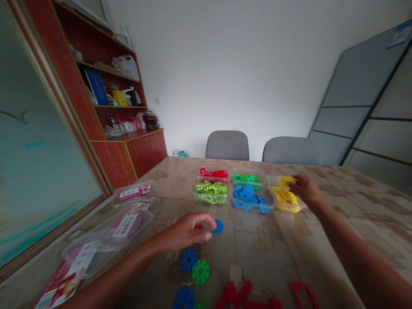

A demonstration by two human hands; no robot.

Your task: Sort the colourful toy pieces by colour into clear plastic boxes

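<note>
My left hand (193,229) is over the middle of the table, its thumb and index finger curled in a pinch at the near edge of a blue notched disc (219,226). Out to the right, my right hand (302,188) pinches a yellow notched disc (286,181) above a clear tub (298,209) of yellow pieces (285,198). Below my left hand lie a blue disc (189,260) and a green disc (200,271), side by side and touching. Another blue disc (184,298) is at the bottom edge, cut off by the frame.
Tubs of red (213,173), lime-green (210,192), green (247,179) and blue pieces (251,199) stand together mid-table. Red joined pieces (238,296) lie at the near edge. Clear lids (128,223) with labels lie left. Two grey chairs (227,145) are behind the table.
</note>
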